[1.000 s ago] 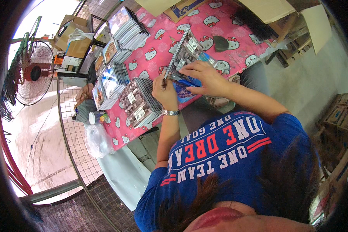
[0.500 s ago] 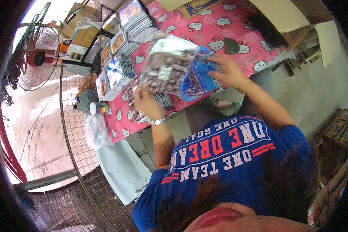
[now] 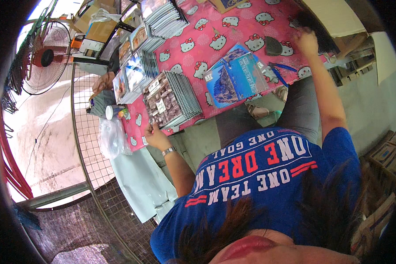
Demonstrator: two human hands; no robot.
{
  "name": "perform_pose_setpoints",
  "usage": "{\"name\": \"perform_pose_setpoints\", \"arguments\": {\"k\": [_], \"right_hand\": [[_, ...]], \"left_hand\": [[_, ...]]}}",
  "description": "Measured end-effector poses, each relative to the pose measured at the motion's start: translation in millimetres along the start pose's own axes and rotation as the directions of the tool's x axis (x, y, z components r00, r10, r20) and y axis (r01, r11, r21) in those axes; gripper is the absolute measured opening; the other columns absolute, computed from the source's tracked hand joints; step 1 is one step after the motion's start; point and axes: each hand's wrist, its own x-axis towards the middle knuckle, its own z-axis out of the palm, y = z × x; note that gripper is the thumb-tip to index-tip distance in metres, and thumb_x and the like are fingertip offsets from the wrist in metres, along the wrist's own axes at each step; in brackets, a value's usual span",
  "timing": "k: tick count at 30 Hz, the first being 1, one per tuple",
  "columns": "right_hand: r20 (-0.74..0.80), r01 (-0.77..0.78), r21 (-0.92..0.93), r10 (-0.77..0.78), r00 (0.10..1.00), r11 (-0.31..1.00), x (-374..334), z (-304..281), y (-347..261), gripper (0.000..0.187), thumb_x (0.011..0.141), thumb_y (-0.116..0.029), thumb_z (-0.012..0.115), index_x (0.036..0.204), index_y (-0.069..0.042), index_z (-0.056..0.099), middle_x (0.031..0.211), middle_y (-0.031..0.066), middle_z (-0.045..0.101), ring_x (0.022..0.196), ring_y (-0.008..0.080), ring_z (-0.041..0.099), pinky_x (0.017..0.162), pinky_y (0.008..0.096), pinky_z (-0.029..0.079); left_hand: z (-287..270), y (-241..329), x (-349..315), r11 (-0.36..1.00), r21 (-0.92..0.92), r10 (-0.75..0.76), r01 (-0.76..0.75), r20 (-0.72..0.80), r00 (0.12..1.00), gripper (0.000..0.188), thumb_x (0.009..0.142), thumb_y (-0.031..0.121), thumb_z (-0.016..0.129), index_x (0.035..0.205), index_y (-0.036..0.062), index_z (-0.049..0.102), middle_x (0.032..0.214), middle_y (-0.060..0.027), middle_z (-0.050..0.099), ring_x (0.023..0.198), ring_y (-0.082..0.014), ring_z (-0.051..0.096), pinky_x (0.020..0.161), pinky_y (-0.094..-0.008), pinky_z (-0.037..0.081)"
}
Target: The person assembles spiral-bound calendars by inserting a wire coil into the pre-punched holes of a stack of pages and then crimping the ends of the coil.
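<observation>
A stack of spiral notebooks (image 3: 165,102) with brown patterned covers lies near the table's front edge. My left hand (image 3: 157,137) is at the stack's near left corner, fingers loosely apart and holding nothing visible. To the right, a blue notebook cover with a mountain picture (image 3: 237,78) lies flat, its lower edge punched with holes. My right hand (image 3: 307,42) reaches to the table's right side, beside a dark bundle of thin strands (image 3: 314,27). Its fingertips blur against the bundle, so their grip is unclear. Blue-handled pliers (image 3: 280,71) and a dark, flat rounded object (image 3: 273,46) lie between.
Several stacks of finished-looking notebooks (image 3: 141,72) stand along the table's left. Another person's hand (image 3: 103,83) is beside them. A cup (image 3: 114,111) and a plastic bag (image 3: 113,138) sit at the left edge. A fan (image 3: 46,57) stands beyond the wire mesh.
The brown-covered notebook that was moving in front of me now rests on the stack. My left hand has drawn back toward me. My right hand has left the blue cover and moved far right.
</observation>
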Motion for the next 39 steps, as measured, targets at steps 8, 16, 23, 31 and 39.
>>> {"name": "perform_pose_setpoints", "arguments": {"k": [8, 16, 23, 31, 39], "right_hand": [[0.171, 0.096, -0.326, -0.042, 0.984, 0.94, 21.2, 47.0, 72.4, 0.024, 0.091, -0.021, 0.049, 0.105, -0.008, 0.064, 0.1, 0.0163, 0.066, 0.096, 0.032, 0.065, 0.084, 0.0465, 0.053], [-0.212, 0.157, 0.108, -0.131, 0.968, 0.982, 33.4, 42.5, 61.7, 0.037, 0.083, -0.019, 0.064, 0.119, -0.009, 0.062, 0.101, 0.0184, 0.063, 0.097, 0.0369, 0.062, 0.085, 0.0434, 0.052], [-0.106, 0.19, 0.492, -0.158, 0.982, 0.849, 16.7, -28.2, -21.0, 0.036, 0.093, -0.027, 0.053, 0.124, -0.012, 0.059, 0.123, 0.0201, 0.055, 0.118, 0.0398, 0.051, 0.099, 0.0441, 0.043], [0.149, -0.106, 0.893, -0.065, 0.987, 0.437, -67.5, -82.1, -79.7, 0.034, 0.089, -0.011, 0.051, 0.121, -0.004, 0.061, 0.107, 0.014, 0.061, 0.1, 0.0264, 0.06, 0.087, 0.0327, 0.047], [0.171, -0.096, 0.895, -0.136, 0.976, 0.435, -116.5, -83.9, -139.7, 0.033, 0.085, -0.003, 0.055, 0.117, -0.002, 0.062, 0.101, 0.0136, 0.064, 0.095, 0.0252, 0.064, 0.083, 0.0334, 0.049]], "left_hand": [[2.8, -1.7, -5.7, 0.999, -0.037, -0.012, 0.015, 0.086, 0.996, 0.032, 0.081, 0.01, 0.074, 0.107, -0.0076, 0.065, 0.1, -0.015, 0.07, 0.085, -0.0203, 0.065, 0.077, -0.0328, 0.053], [48.2, 117.4, -58.5, 0.708, 0.084, 0.683, -0.701, 0.173, 0.71, 0.034, 0.08, 0.021, 0.073, 0.107, 0.0016, 0.066, 0.11, -0.0188, 0.064, 0.108, -0.0366, 0.056, 0.093, -0.0484, 0.04], [139.3, 142.4, -185.5, 0.306, -0.364, 0.646, -0.88, 0.758, -0.089, 0.034, 0.082, 0.023, 0.066, 0.111, 0.0088, 0.062, 0.116, -0.0095, 0.061, 0.108, -0.0337, 0.056, 0.089, -0.0432, 0.047], [134.0, 199.5, -106.9, 0.578, -0.485, 0.554, -0.656, 0.824, -0.122, 0.032, 0.082, 0.012, 0.055, 0.112, 0.0067, 0.065, 0.106, -0.0147, 0.068, 0.091, -0.0338, 0.065, 0.078, -0.0439, 0.052], [125.9, 190.8, -150.1, 0.393, -0.284, 0.597, -0.875, 0.802, 0.008, 0.024, 0.081, 0.016, 0.06, 0.104, 0.0102, 0.066, 0.094, -0.009, 0.068, 0.081, -0.0309, 0.065, 0.07, -0.0425, 0.051]]}}
